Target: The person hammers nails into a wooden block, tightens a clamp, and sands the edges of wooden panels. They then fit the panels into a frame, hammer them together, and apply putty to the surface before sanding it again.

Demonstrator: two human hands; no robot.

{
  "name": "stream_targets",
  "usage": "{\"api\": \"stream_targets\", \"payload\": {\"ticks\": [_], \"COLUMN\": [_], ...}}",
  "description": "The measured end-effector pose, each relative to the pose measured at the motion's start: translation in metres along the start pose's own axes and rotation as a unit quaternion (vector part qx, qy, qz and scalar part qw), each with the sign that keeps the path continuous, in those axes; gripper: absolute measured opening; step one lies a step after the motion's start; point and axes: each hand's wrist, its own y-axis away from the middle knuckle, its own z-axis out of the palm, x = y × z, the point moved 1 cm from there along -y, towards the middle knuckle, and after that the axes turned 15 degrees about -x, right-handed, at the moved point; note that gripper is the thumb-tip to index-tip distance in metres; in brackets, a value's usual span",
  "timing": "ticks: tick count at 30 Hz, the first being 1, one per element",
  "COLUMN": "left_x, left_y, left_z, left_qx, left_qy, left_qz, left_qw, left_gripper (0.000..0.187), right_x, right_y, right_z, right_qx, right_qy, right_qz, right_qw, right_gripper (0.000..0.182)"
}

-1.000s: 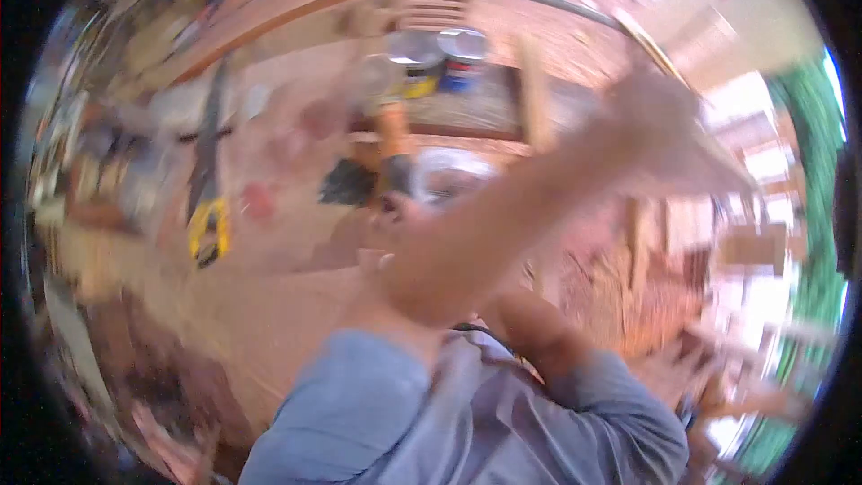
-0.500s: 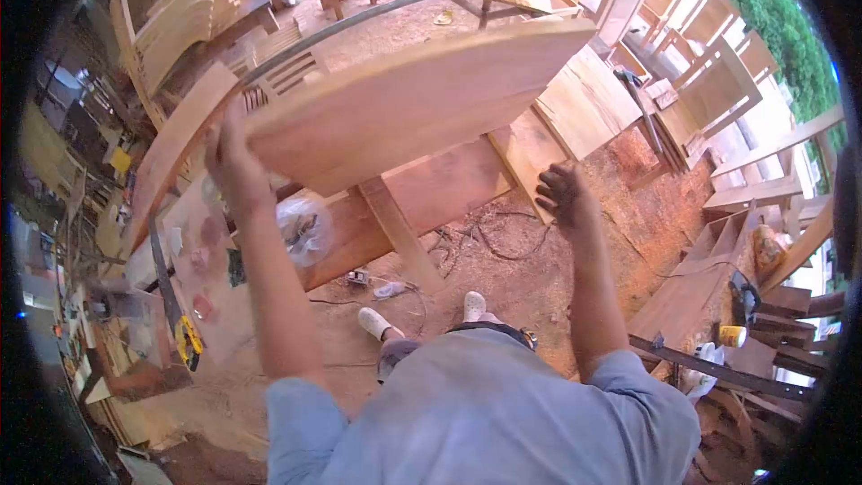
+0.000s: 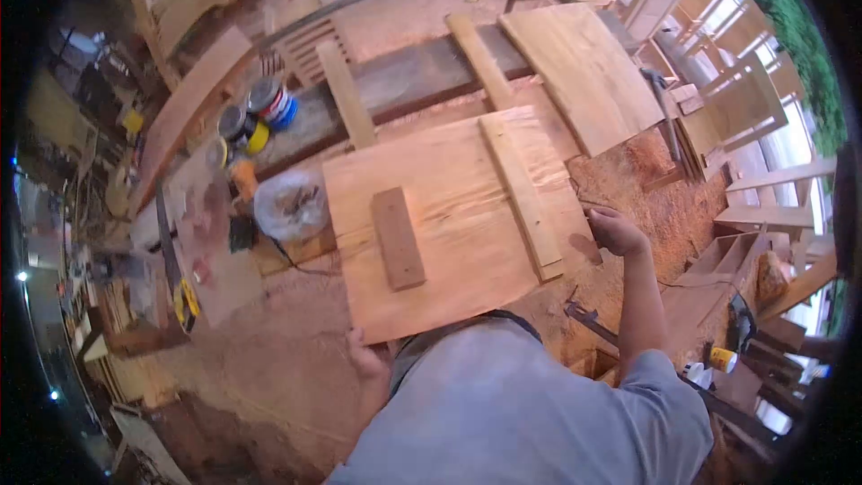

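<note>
A wide light-brown wooden panel lies roughly flat in front of my waist, its face turned up. On that face are a long pale batten towards the right and a shorter, darker wood block towards the left. My left hand grips the panel's near left corner, thumb on top and the other fingers hidden beneath. At the right edge, my right hand is closed round the wood, its fingertips partly out of sight.
Two cross strips lie over a dark bench ahead. Paint cans and a clear plastic bag stand left of the panel. Another board lies to the right. A yellow-handled saw is at far left.
The panel has gone from steeply tilted over the bench to nearly flat against my body, showing its battened face. My right hand, free before, now holds its right edge; my left has come nearer.
</note>
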Motion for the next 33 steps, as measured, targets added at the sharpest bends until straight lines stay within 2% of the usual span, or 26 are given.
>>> {"api": "stream_targets", "payload": {"ticks": [2,3,5,7,9,11,12,13,15,19,20,22,23,24,25,26,28,29,30,31,32,33], "left_x": [-0.005,-0.010,-0.020,0.002,0.008,0.005,0.002,0.007,0.002,-0.004,-0.001,0.016,0.009,0.003,0.002,0.003,-0.009,-0.030,-0.063,-0.088,-0.100,-0.115], "left_y": [0.005,-0.003,-0.025,-0.047,-0.063,-0.095,-0.103,-0.105,-0.099,-0.110,-0.120,-0.122,-0.133,-0.146,-0.162,-0.167,-0.169,-0.176,-0.192,-0.198,-0.181,-0.151], "left_z": [-0.008,-0.039,-0.113,-0.085,-0.084,-0.103,-0.075,-0.043,-0.002,-0.023,-0.003,0.038,0.050,0.061,0.076,0.100,0.155,0.165,0.174,0.188,0.219,0.265], "left_qx": [-0.009,0.008,-0.157,-0.122,-0.104,-0.151,-0.135,-0.122,-0.077,-0.034,-0.055,-0.065,-0.077,-0.127,-0.170,-0.164,-0.212,-0.210,-0.241,-0.272,-0.276,-0.309], "left_qy": [-0.106,-0.101,-0.226,-0.170,-0.110,-0.235,-0.170,-0.105,-0.229,-0.218,-0.224,-0.305,-0.309,-0.313,-0.313,-0.311,-0.459,-0.458,-0.471,-0.482,-0.482,-0.421], "left_qz": [-0.053,-0.058,-0.226,-0.247,-0.269,-0.364,-0.334,-0.305,-0.169,-0.188,-0.187,-0.107,-0.104,-0.049,0.012,0.033,-0.069,-0.055,0.001,0.056,0.066,0.043], "left_qw": [0.993,0.993,0.935,0.946,0.951,0.889,0.917,0.939,0.956,0.957,0.955,0.944,0.942,0.940,0.934,0.936,0.860,0.862,0.849,0.831,0.829,0.852], "left_gripper": [0.048,0.048,0.045,0.045,0.044,0.049,0.052,0.055,0.058,0.061,0.061,0.061,0.061,0.057,0.054,0.054,0.045,0.045,0.042,0.040,0.040,0.037], "right_x": [0.021,0.017,0.028,0.043,0.047,0.050,0.055,0.055,0.053,0.042,0.035,0.045,0.052,0.054,0.049,0.043,0.043,0.050,0.057,0.056,0.055,0.059], "right_y": [-0.010,-0.013,-0.015,-0.017,-0.017,-0.013,-0.011,-0.012,-0.021,-0.016,-0.013,0.000,0.006,0.011,0.017,0.028,0.049,0.063,0.076,0.088,0.099,0.115], "right_z": [-0.008,0.008,0.009,0.016,0.026,0.038,0.039,0.051,0.068,0.088,0.087,0.072,0.063,0.057,0.051,0.043,0.012,-0.012,-0.036,-0.052,-0.066,-0.087], "right_qx": [0.150,0.155,0.185,0.217,0.262,0.265,0.324,0.333,0.361,0.400,0.396,0.415,0.442,0.460,0.467,0.466,0.500,0.512,0.527,0.526,0.523,0.521], "right_qy": [0.136,0.105,0.117,0.124,0.139,0.106,0.115,0.156,0.218,0.253,0.264,0.232,0.228,0.224,0.190,0.162,0.106,0.095,0.082,0.033,-0.017,-0.020], "right_qz": [0.162,0.174,0.203,0.220,0.165,0.130,0.144,0.127,0.109,0.084,0.088,0.075,0.002,-0.072,-0.082,-0.092,-0.105,-0.123,-0.141,-0.200,-0.258,-0.267], "right_qw": [0.966,0.967,0.954,0.943,0.941,0.949,0.928,0.921,0.900,0.877,0.875,0.877,0.868,0.856,0.860,0.865,0.853,0.845,0.834,0.826,0.812,0.810], "right_gripper": [0.044,0.040,0.039,0.039,0.041,0.042,0.044,0.048,0.051,0.050,0.050,0.048,0.046,0.045,0.044,0.043,0.040,0.039,0.038,0.038,0.037,0.037]}}
